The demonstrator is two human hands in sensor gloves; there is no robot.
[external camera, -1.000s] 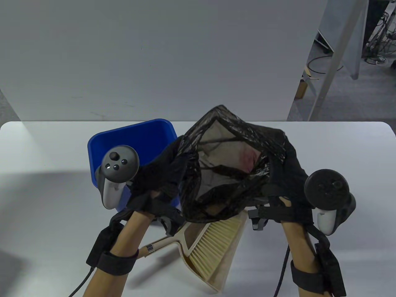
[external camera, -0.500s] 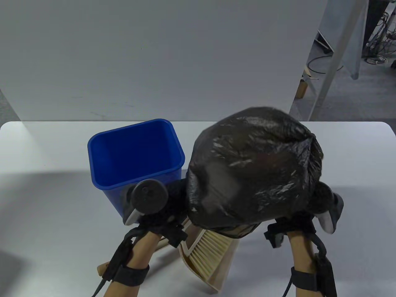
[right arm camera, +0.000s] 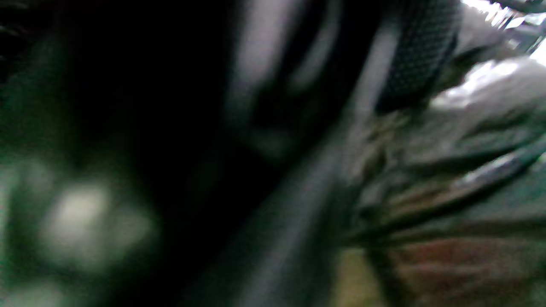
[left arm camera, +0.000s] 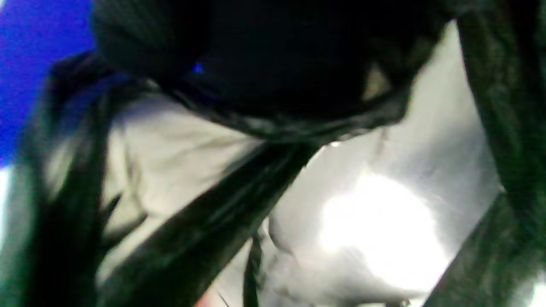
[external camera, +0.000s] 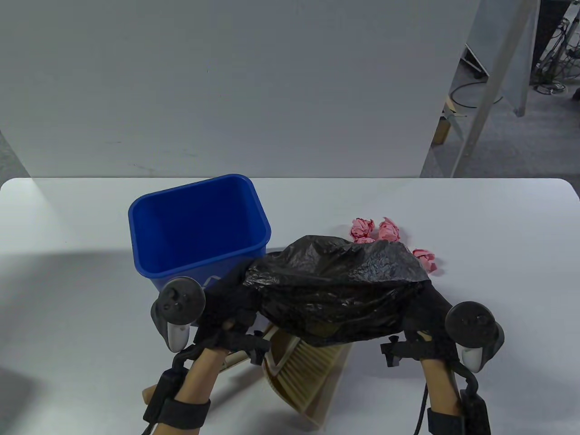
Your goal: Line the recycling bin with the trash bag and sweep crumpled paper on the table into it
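Note:
A black trash bag (external camera: 337, 290) hangs low over the table, stretched between both hands. My left hand (external camera: 229, 301) grips its left edge just in front of the blue bin (external camera: 195, 226), which stands upright and unlined. My right hand (external camera: 423, 317) grips the bag's right edge. Several pink crumpled paper balls (external camera: 383, 231) lie on the table just behind the bag. Both wrist views are blurred: the left wrist view shows thin bag film (left arm camera: 204, 226) with blue bin (left arm camera: 25, 51) at the left, and the right wrist view shows dark bag folds (right arm camera: 448, 170).
A beige dustpan with a brush (external camera: 303, 371) lies on the table under the bag, near the front edge between my forearms. A white wall panel (external camera: 226, 81) rises behind the table. Floor with cables shows at the far right.
The bag was held open, then ballooned up full of air, and has now dropped low and flattened. Both hands came down and toward me. The pink paper balls have come into sight.

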